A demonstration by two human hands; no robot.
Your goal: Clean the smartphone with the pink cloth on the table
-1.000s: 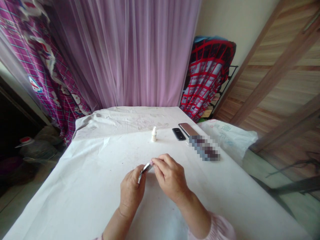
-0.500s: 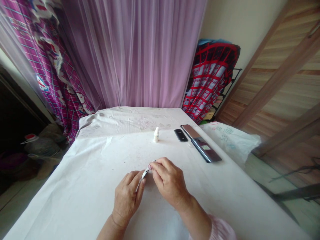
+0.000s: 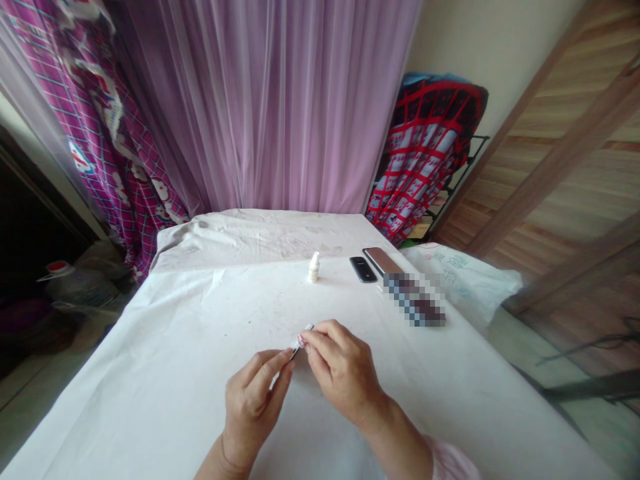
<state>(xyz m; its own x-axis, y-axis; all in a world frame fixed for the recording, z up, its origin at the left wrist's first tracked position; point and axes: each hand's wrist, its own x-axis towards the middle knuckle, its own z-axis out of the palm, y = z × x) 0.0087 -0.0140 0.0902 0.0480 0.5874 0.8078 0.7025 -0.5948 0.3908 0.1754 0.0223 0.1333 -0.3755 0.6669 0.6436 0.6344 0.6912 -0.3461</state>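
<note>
My left hand [image 3: 254,395] pinches a slim white-and-dark stick-like object [image 3: 295,352], tilted up and away to the right. Its exact kind is too small to make out. Between the fingertips of my right hand [image 3: 345,370] is a small pink-and-white wad [image 3: 301,341], perhaps cloth or tissue, pressed against the slim object near its far end. My fingers cover part of both things. Beyond the hands, a small white bottle [image 3: 314,268] with a narrow top stands upright on the table.
A white cloth covers the table [image 3: 165,373]. Right of the bottle lie a small black phone [image 3: 363,269], a larger brown-faced phone [image 3: 381,261] and a blurred-out item [image 3: 415,300]. A white plastic bag [image 3: 465,277] sits past the right edge. Purple curtains [image 3: 280,107] hang behind.
My left fingers have shifted on the slim object, and it has turned a little, showing more of its dark side. The right hand stays pinched on the wad, slightly lower in view.
</note>
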